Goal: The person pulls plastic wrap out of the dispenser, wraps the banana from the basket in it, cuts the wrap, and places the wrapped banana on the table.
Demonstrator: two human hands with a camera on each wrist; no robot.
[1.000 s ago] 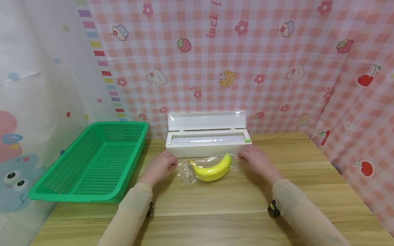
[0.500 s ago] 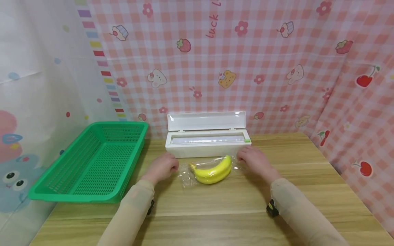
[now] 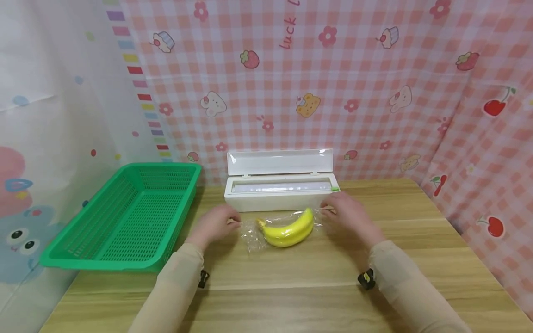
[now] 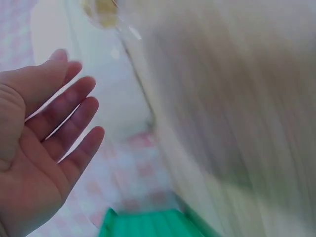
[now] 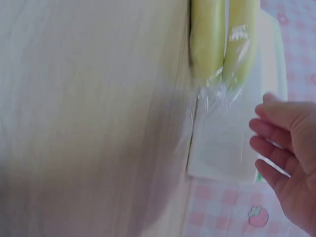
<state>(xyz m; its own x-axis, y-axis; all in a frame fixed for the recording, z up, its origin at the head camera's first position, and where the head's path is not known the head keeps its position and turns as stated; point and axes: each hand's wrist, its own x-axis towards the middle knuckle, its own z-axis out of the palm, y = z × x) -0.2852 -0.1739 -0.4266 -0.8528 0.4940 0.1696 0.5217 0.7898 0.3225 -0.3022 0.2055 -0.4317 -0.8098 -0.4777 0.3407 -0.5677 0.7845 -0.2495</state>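
A yellow banana [image 3: 289,233] lies on the table, loosely covered in clear cling film [image 3: 253,237] that sticks out crumpled at both ends. Right behind it stands a white cling film dispenser [image 3: 283,202], its lid [image 3: 280,163] raised and the film roll [image 3: 281,187] showing inside. My left hand [image 3: 215,225] is at the stem end of the banana; in the left wrist view its fingers [image 4: 81,116] are spread and hold nothing. My right hand [image 3: 349,215] is by the other end, near the dispenser's right corner. Its fingers [image 5: 271,148] are loosely bent, also holding nothing.
A green perforated basket [image 3: 116,264] stands at the left of the table. A small green slider [image 3: 335,188] sits at the dispenser's right end. Printed cloth [image 3: 266,83] hangs behind and at both sides of the wooden table [image 3: 283,300].
The fingers of both hands have loosened from a tighter curl near the film ends. The banana has shifted only slightly.
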